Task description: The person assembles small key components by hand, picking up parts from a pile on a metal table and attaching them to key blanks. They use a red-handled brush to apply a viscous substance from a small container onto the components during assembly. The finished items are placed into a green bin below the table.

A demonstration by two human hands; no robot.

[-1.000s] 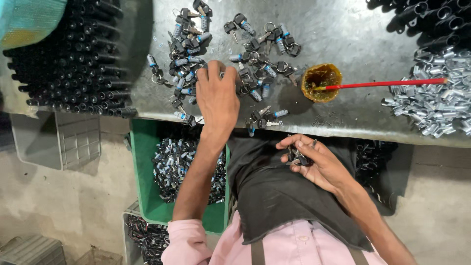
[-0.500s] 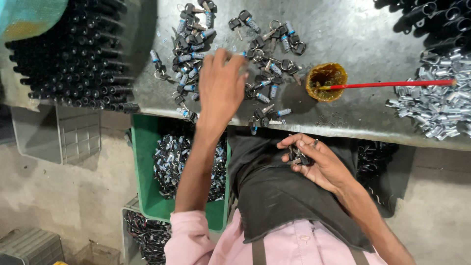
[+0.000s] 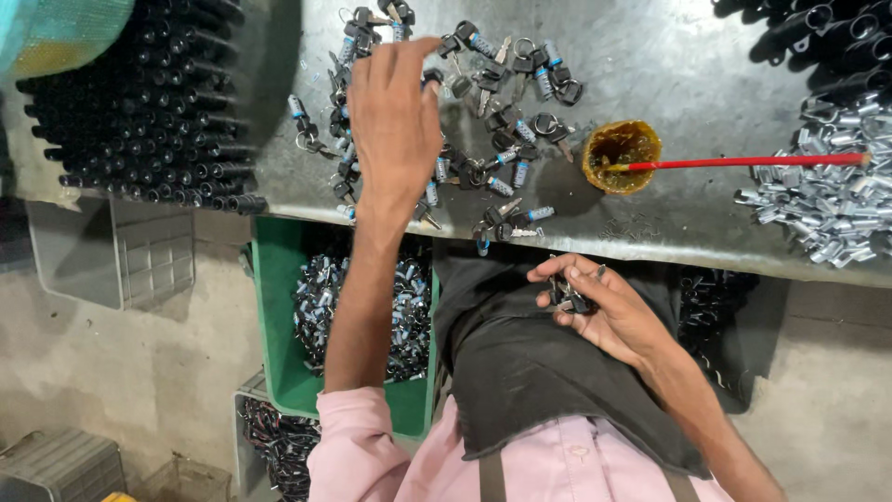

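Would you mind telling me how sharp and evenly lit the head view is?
Head view: the keys on the metal table are sharp and well lit; the left hand is slightly motion-blurred at its fingers; the black tubes sink into shadow; the right hand is clear.

Dim, glare on metal table, dark corners, perhaps slight blur w/ motion

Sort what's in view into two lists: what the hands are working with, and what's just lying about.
In hand:
- left hand, reaching over the scattered keys on the metal table
- right hand, grip closed on a small dark key part

Lying about:
- stacked black tubes
- yellow paste pot with red stick
- silver parts pile
- green bin
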